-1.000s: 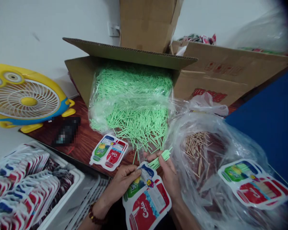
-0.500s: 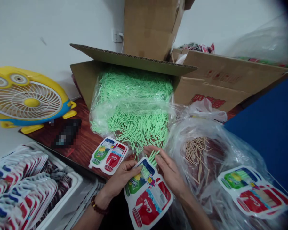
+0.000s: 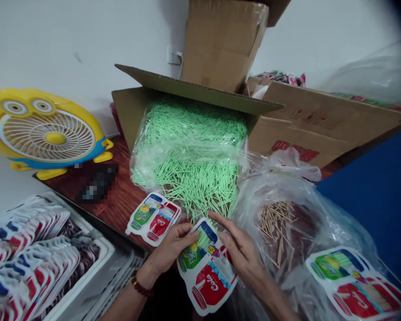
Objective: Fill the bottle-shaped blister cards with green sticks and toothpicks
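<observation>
Between my hands, tilted, is a printed plastic pouch [image 3: 209,272] with a green Sprite cup and a red Cola cup on its front. Pale green sticks show through the window of its green half. My left hand [image 3: 169,247] pinches the pouch's left edge between thumb and fingers. On the opposite side, my right hand [image 3: 242,252] is closed against the right edge, its index finger stretched towards the top. Just beyond lies a heap of thin green sticks [image 3: 197,174], spilling from a clear bag in a cardboard box. Another such pouch [image 3: 153,218] lies flat to the left.
Brown sticks [image 3: 277,223] lie inside a clear plastic bag [image 3: 307,196] on the right, near stacked pouches [image 3: 354,281]. A white crate [image 3: 103,254] full of pouches stands at lower left. Behind are a yellow fan [image 3: 50,129] and several cardboard boxes [image 3: 220,44].
The green sticks that poked out of the pouch's top have gone down inside it. My right hand has closed in along the pouch's right edge. The whole view has shifted slightly.
</observation>
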`<state>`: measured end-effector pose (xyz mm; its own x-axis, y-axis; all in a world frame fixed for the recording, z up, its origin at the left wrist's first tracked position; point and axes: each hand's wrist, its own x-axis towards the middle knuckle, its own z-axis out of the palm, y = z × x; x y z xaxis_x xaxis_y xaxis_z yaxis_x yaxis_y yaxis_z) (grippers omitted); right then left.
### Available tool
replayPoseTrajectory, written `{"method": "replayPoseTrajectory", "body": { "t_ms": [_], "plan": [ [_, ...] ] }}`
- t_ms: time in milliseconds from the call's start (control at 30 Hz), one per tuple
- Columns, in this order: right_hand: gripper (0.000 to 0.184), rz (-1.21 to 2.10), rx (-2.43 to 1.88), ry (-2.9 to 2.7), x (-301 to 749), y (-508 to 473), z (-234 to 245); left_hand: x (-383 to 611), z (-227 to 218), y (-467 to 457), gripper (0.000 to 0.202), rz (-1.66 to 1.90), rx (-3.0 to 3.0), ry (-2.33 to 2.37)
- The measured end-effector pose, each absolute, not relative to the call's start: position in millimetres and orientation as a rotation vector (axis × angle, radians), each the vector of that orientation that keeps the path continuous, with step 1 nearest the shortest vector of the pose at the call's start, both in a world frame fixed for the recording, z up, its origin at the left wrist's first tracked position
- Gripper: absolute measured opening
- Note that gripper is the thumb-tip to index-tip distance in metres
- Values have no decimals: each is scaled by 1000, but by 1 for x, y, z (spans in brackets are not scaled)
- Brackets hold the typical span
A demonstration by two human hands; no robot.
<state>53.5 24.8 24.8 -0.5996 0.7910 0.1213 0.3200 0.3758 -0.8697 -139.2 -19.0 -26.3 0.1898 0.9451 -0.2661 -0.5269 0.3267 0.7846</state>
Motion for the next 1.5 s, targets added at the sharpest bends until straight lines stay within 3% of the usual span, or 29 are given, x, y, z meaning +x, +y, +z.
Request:
{"method": "replayPoseTrajectory", "body": {
  "t_ms": [167,733,900,1033,1200,1333,1500],
  "plan": [
    [29,1163,-799,-2118,54,30,25,-140,-25,-20,22,1130,645,842],
    [15,1223,-897,-2187,46,51,27,-139,-25,-16,29,1171,706,994],
    [12,1242,-921,-2015,41,54,18,-144,-21,-16,35,1037,685,913],
    [14,1371,-1003,-1880,40,54,21,-147,-18,-15,36,1073,684,931],
    [33,1571,-1035,-1762,46,55,16,-144,-20,-16,30,1106,704,980],
    [25,1643,-1082,-1775,49,55,3,-140,-24,-15,22,1097,718,1053],
    [25,1749,-1071,-1696,48,54,3,-138,-19,-18,27,1091,684,1037]
  ]
}}
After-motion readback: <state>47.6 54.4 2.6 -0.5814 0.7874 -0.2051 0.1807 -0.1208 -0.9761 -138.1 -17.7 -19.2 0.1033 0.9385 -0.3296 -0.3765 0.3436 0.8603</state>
